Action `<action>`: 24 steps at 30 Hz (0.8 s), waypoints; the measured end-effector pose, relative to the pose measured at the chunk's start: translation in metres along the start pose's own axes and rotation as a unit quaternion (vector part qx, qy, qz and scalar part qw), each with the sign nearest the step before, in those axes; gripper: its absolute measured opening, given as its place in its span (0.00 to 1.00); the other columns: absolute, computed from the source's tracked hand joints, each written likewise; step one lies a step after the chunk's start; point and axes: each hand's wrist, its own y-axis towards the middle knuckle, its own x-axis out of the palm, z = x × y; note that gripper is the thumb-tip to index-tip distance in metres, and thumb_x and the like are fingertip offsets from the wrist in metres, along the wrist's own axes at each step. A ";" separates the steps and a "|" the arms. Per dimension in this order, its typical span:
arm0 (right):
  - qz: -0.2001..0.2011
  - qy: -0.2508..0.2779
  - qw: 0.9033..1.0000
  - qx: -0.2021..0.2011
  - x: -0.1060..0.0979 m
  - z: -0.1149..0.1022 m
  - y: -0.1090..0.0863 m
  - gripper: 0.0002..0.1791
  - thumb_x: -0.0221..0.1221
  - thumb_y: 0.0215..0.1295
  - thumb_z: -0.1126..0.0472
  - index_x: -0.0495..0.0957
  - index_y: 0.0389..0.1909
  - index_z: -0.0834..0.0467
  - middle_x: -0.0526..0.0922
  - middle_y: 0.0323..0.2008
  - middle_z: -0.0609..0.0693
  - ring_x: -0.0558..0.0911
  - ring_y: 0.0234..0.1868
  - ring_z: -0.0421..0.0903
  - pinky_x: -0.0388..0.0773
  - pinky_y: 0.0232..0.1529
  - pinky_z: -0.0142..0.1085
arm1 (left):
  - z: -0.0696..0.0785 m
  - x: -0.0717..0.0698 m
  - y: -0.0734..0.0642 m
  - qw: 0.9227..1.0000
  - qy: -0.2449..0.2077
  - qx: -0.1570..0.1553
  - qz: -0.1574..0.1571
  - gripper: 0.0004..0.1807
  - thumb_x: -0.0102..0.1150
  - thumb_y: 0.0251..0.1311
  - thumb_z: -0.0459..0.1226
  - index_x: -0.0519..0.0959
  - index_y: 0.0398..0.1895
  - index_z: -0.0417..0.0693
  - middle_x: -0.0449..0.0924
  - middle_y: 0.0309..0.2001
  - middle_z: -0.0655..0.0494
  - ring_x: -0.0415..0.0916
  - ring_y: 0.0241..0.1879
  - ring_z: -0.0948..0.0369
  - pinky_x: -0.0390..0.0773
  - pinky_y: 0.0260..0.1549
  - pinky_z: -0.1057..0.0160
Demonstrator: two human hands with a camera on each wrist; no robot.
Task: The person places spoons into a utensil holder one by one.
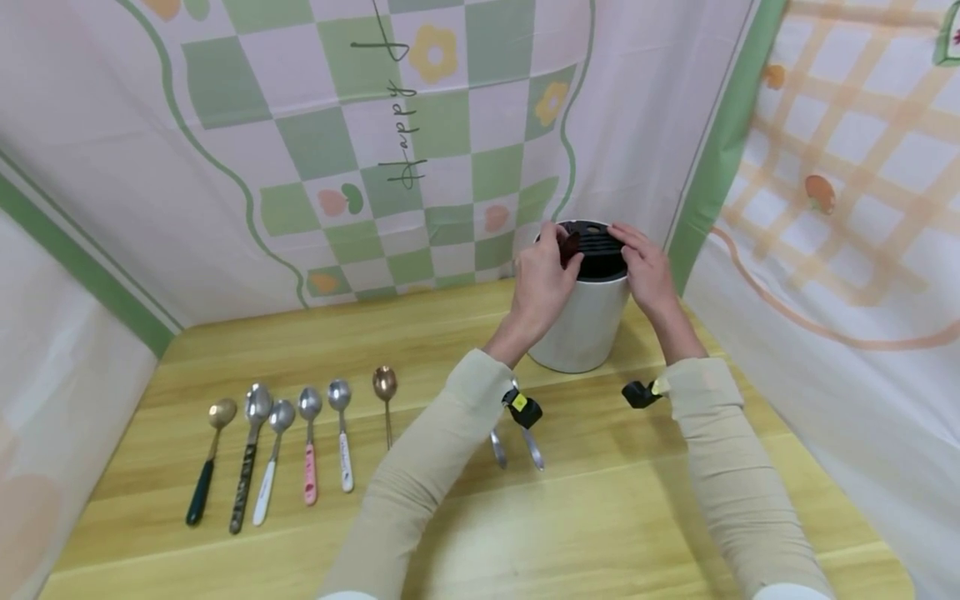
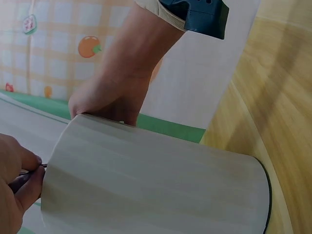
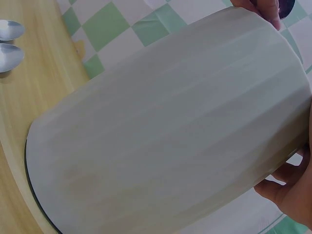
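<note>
At the back right of the table stands a white utensil holder with a black slotted insert inside its top. My left hand pinches a dark reddish-brown spoon at the holder's left rim; in the right wrist view its rounded bowl shows beside the fingers. Thin dark metal shows between thumb and finger in the left wrist view. My right hand grips the rim on the opposite side, with some fingers bent against the outer wall. The rest of the spoon is hidden.
Several spoons lie in a row on the left of the wooden table, among them a green-handled one, a pink-handled one and a copper one. Two silver handles lie under my left forearm. Patterned curtains hang behind.
</note>
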 end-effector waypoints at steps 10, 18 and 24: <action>0.003 -0.005 1.000 -0.004 0.000 -0.001 0.000 0.23 0.42 0.75 0.64 0.73 0.66 0.62 0.68 0.72 0.56 0.61 0.77 0.54 0.52 0.79 0.46 | 0.007 -0.002 0.003 0.997 0.066 -0.032 -0.037 0.21 0.65 0.64 0.43 0.69 0.54 0.47 0.87 0.43 0.50 0.86 0.41 0.54 0.85 0.37 0.61; 0.007 -0.010 1.000 -0.003 0.001 -0.001 0.001 0.23 0.41 0.75 0.64 0.73 0.66 0.62 0.68 0.72 0.56 0.61 0.77 0.54 0.52 0.79 0.46 | 0.003 0.003 0.004 0.990 0.135 -0.030 -0.033 0.30 0.66 0.62 0.49 0.65 0.60 0.48 0.88 0.41 0.52 0.84 0.40 0.57 0.83 0.36 0.60; 0.006 -0.015 1.000 0.006 0.001 -0.001 0.001 0.23 0.41 0.76 0.62 0.72 0.67 0.60 0.67 0.73 0.55 0.60 0.77 0.53 0.51 0.79 0.46 | -0.003 0.002 0.001 0.991 0.126 -0.015 -0.030 0.33 0.68 0.59 0.51 0.65 0.60 0.47 0.86 0.33 0.60 0.81 0.39 0.58 0.82 0.40 0.59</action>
